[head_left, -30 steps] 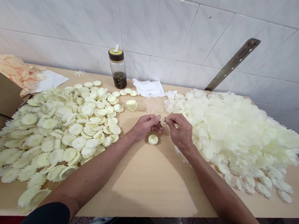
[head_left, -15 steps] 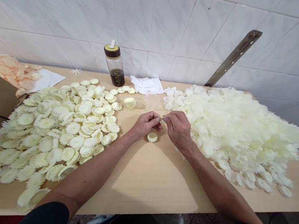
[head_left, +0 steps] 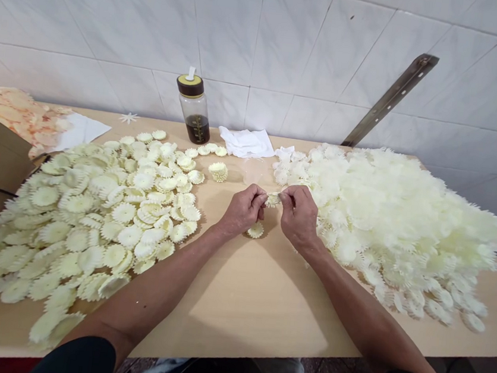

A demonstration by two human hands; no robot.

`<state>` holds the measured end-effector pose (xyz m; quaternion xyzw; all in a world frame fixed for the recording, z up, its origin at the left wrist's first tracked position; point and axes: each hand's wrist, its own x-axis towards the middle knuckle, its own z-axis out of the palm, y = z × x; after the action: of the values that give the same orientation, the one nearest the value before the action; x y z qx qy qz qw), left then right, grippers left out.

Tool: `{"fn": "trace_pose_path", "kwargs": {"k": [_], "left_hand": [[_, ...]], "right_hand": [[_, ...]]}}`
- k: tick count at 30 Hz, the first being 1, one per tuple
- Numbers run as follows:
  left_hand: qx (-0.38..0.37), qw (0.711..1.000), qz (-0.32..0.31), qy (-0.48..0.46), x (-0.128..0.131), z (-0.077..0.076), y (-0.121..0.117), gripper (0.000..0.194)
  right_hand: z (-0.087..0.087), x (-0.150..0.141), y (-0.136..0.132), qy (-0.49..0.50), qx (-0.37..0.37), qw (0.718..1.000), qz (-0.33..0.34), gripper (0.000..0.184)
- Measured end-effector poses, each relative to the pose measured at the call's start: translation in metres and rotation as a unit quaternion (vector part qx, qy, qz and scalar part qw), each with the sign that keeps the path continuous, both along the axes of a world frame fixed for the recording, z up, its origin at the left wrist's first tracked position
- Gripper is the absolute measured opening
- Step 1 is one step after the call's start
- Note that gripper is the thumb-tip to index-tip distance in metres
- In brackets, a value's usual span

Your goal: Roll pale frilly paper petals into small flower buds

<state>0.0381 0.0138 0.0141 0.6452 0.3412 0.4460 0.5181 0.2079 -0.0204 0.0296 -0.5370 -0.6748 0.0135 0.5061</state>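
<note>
Since the earlier frame, the left hand [head_left: 244, 210] and right hand [head_left: 300, 216] are drawing slightly apart, exposing more of the scalloped piece [head_left: 272, 201] between them. Both are pinching its opposite edges. A loose piece [head_left: 255, 230] is lying just nearer; a cupped heap [head_left: 124, 214] is covering the left, a frilled heap [head_left: 401, 222] the right; a bottle [head_left: 196, 112] is standing far.
</note>
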Motion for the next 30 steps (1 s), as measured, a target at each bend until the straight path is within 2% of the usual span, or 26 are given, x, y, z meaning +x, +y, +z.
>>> {"fn": "trace_pose_path", "kwargs": {"k": [4,6,9,11,13,15,17,20,23,27,30], "left_hand": [[-0.021,0.999,-0.001,-0.025,0.001,0.004,0.001,0.026],[-0.016,1.0,0.004,-0.025,0.0,0.005,0.002,0.024],[-0.016,1.0,0.011,-0.016,-0.001,0.002,0.005,0.022],[-0.052,0.997,0.04,-0.036,0.0,-0.001,0.007,0.025],[-0.094,0.994,0.026,-0.053,0.002,-0.004,0.007,0.027],[-0.113,0.991,-0.024,-0.065,0.005,-0.006,0.007,0.032],[-0.133,0.986,-0.054,-0.084,0.005,-0.006,0.006,0.04],[-0.135,0.982,-0.057,-0.124,0.002,-0.003,0.01,0.047],[-0.141,0.979,-0.053,-0.134,-0.002,-0.002,0.014,0.048],[-0.152,0.978,-0.047,-0.136,-0.005,-0.002,0.015,0.047],[-0.155,0.977,-0.052,-0.137,-0.005,-0.003,0.015,0.047]], "right_hand": [[0.005,-0.004,-0.006,0.16,-0.123,0.979,-0.002,0.024],[0.009,-0.004,-0.01,0.212,-0.156,0.965,0.013,0.028],[0.02,0.005,-0.01,0.25,-0.143,0.957,0.039,0.036],[0.032,0.016,-0.008,0.285,-0.101,0.951,0.059,0.038],[0.043,0.026,-0.005,0.33,-0.051,0.939,0.079,0.037],[0.05,0.033,-0.003,0.334,-0.093,0.929,0.13,0.036],[0.052,0.035,-0.003,0.348,-0.162,0.905,0.182,0.036],[0.048,0.034,-0.004,0.398,-0.23,0.86,0.221,0.039],[0.045,0.034,-0.004,0.419,-0.264,0.838,0.228,0.041],[0.043,0.035,-0.002,0.425,-0.269,0.836,0.221,0.038],[0.041,0.04,0.001,0.391,-0.226,0.875,0.174,0.034]]}}
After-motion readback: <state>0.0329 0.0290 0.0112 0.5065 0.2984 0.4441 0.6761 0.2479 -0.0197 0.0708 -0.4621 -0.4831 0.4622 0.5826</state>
